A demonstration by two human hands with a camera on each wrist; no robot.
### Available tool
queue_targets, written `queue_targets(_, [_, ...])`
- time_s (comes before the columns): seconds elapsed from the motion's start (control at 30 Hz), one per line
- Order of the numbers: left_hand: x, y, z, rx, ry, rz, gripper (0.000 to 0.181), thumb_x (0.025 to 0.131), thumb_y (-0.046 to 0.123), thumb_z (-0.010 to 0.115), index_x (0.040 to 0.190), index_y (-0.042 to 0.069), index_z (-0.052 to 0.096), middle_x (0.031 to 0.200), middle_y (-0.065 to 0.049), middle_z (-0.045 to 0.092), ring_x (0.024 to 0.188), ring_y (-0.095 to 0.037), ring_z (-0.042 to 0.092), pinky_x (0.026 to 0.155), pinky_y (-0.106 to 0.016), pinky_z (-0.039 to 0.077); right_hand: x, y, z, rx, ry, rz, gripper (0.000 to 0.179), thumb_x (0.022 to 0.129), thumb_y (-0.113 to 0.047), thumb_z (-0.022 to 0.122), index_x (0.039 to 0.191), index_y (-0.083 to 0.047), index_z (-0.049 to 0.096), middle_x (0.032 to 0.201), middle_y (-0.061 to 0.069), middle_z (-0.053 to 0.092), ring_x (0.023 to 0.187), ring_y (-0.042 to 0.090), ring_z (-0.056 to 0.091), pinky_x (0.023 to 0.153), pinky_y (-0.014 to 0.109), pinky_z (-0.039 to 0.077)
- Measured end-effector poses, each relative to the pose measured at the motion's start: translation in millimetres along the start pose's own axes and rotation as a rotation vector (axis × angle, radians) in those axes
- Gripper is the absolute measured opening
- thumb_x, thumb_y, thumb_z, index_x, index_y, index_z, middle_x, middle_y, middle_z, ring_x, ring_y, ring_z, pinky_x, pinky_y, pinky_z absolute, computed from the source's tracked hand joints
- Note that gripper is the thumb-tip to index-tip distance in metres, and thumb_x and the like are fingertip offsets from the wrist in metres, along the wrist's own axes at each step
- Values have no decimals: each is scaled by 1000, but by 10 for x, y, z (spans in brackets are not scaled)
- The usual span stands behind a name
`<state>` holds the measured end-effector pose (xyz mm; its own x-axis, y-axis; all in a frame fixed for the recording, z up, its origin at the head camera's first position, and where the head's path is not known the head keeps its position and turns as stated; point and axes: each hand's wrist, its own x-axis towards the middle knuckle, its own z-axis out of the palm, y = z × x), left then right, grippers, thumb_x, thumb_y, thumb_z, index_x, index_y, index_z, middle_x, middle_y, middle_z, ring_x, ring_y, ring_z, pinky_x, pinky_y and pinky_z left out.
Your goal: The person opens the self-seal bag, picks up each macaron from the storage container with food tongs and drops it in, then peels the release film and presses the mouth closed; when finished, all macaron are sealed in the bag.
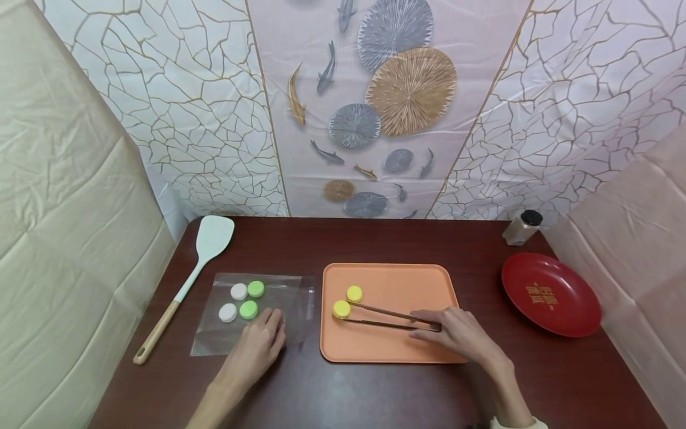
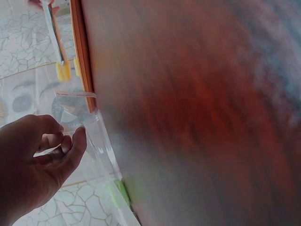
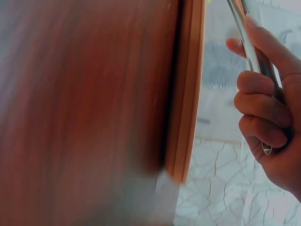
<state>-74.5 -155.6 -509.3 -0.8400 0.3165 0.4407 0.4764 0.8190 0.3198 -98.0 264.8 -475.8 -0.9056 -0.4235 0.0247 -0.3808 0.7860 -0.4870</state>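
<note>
My right hand (image 1: 458, 330) holds metal tongs (image 1: 391, 312) above the orange tray (image 1: 412, 280), with fingers wrapped round the handle in the right wrist view. Between the tong tips is a yellow macaron (image 1: 341, 308), which looks raised off the tray in the left wrist view (image 2: 63, 71). A second yellow macaron (image 1: 354, 294) lies on the tray just behind. At the mouth of a clear plastic bag (image 1: 214, 339), my left hand (image 1: 259, 339) pinches the film between thumb and fingers. Two green macarons (image 1: 249, 309) and two white macarons (image 1: 227, 313) lie inside the bag.
A pale green spatula (image 1: 214, 235) with a wooden handle lies along the left side. To the right, a red plate (image 1: 568, 298) sits near the side wall, with a black-lidded jar (image 1: 522, 227) behind it. A patterned cloth (image 1: 343, 119) hangs at the table's back edge.
</note>
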Motion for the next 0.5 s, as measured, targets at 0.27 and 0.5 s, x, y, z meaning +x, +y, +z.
queue_targets(0.27, [-7, 12, -23, 15, 9, 1, 21, 90, -7, 78, 93, 3, 59, 83, -5, 54, 61, -15, 54, 52, -30, 51, 285, -281, 176, 46, -20, -91, 34, 98, -42, 81, 124, -20, 83, 60, -21, 38, 56, -4, 27, 53, 20, 22])
queue_targets(0.5, [7, 28, -54, 18, 12, -9, 21, 91, -7, 78, 93, 3, 59, 84, -6, 55, 64, -13, 53, 53, -29, 51, 567, -569, 367, 10, -72, -154, 30, 99, -41, 80, 120, -19, 83, 61, -18, 50, 55, -3, 33, 52, 22, 26])
